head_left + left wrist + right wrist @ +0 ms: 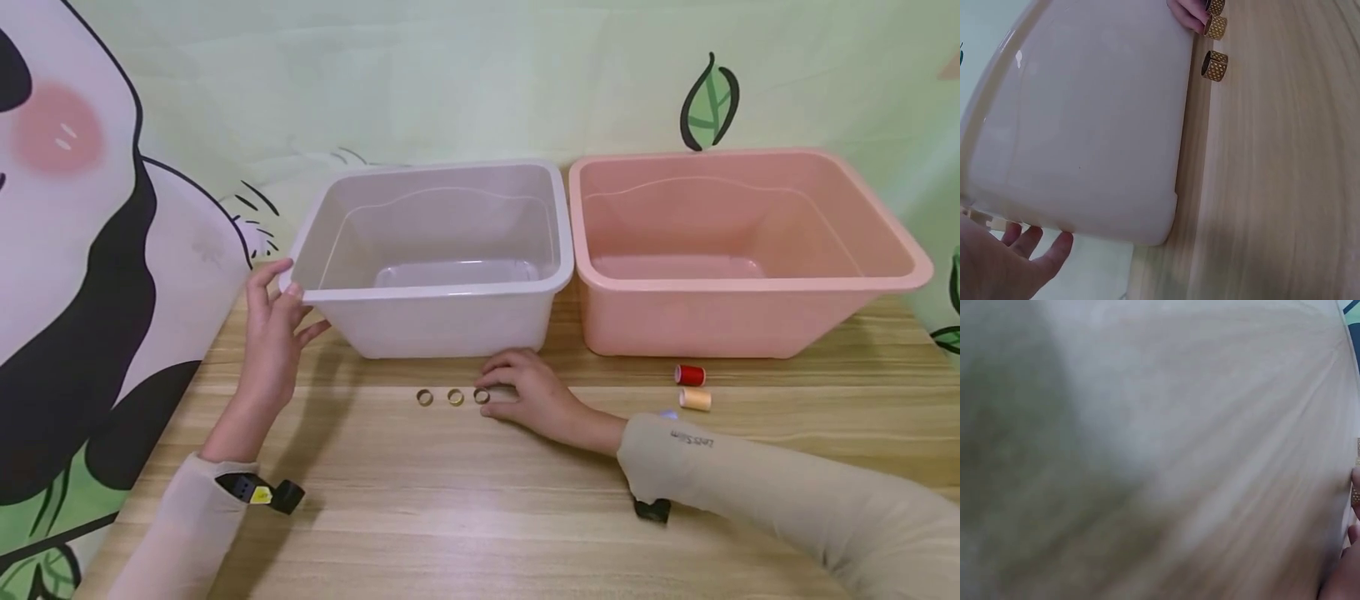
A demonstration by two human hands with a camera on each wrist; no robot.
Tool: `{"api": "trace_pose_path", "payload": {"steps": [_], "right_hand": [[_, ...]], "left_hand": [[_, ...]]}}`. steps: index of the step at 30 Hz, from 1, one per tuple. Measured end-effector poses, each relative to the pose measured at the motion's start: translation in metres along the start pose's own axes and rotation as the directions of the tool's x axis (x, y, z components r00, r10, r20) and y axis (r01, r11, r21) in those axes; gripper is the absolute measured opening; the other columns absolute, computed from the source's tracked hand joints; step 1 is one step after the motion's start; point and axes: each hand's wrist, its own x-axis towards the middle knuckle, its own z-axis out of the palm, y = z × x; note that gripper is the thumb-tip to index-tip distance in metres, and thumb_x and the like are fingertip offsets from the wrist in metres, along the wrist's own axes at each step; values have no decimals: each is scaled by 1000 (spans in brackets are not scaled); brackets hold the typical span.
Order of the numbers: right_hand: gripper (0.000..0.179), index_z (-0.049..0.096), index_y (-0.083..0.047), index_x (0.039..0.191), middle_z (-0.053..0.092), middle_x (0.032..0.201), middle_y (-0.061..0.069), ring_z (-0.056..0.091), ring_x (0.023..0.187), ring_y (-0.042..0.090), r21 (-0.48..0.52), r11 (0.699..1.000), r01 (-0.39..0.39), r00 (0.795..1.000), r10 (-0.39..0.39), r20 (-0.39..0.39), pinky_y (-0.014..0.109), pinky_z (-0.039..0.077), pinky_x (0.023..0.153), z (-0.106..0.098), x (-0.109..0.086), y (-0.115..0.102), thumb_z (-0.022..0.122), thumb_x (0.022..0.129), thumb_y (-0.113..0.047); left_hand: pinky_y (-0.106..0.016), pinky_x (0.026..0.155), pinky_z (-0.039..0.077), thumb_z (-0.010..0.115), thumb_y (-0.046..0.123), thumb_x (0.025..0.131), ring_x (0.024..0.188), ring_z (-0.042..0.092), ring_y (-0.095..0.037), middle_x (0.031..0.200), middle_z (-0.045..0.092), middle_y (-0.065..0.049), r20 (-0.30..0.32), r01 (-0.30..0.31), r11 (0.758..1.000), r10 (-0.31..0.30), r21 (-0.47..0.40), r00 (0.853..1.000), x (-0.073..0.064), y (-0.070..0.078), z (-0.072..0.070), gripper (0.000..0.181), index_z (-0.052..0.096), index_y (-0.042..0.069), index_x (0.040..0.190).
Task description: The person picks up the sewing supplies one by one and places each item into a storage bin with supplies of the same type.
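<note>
My left hand [272,346] grips the front left corner of the white plastic basin [442,321], with the thumb at the rim and other fingers under it. Three brass-coloured, dimpled thimble rings stand in a row on the table before this basin: a left one [1216,65], a middle one [1216,27] and a right one [476,397]. My right hand [536,396] has the right thimble ring between its thumb and index finger, pinching it at table level. In the right wrist view, pale sleeve cloth covers most of the picture.
A pink basin [697,325] stands to the right of the white one, their rims close together. In front of it lie a red thread spool [690,375] and a pale orange spool [695,400]. Something blue [669,414] is partly hidden behind the right sleeve. A printed cloth [450,75] hangs behind the wooden table [420,517].
</note>
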Motion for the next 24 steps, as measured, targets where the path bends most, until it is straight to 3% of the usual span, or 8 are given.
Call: {"api": "trace_pose_path", "payload": {"steps": [6, 12, 18, 24], "right_hand": [[27, 79, -12, 108, 67, 122, 6, 53, 122, 27, 6, 1000, 13, 999, -13, -32, 44, 42, 108, 2, 0, -1, 85, 84, -22], [26, 80, -14, 107, 70, 121, 4, 58, 121, 24, 75, 997, -28, 999, 30, -23, 43, 43, 109, -6, -2, -1, 86, 82, -22], [27, 80, -17, 105, 72, 119, 4, 62, 117, 22, 119, 993, -10, 1000, 11, -12, 41, 46, 106, -12, -4, -3, 88, 80, -23], [27, 80, -17, 104, 74, 116, 2, 63, 114, 18, 129, 991, 19, 1000, -17, -19, 37, 49, 103, -16, -6, -4, 89, 79, -24]], "left_hand": [[-36, 93, 52, 53, 42, 105, 132, 51, -26, 152, 36, -10, -13, 60, 998, -60, -20, 998, 1, 6, 3, 47, 29, 31, 144], [-44, 99, 50, 56, 39, 104, 135, 48, -28, 153, 31, -10, -3, 101, 994, -102, -30, 995, 3, 10, 5, 46, 30, 33, 142], [-33, 89, 56, 56, 36, 105, 132, 50, -28, 150, 32, -9, -6, 94, 994, -94, -53, 996, 5, 9, 3, 43, 32, 32, 140], [-32, 86, 58, 57, 33, 104, 124, 55, -24, 138, 37, -5, 1, 82, 994, -82, -71, 997, 6, 9, 0, 40, 34, 31, 137]]}}
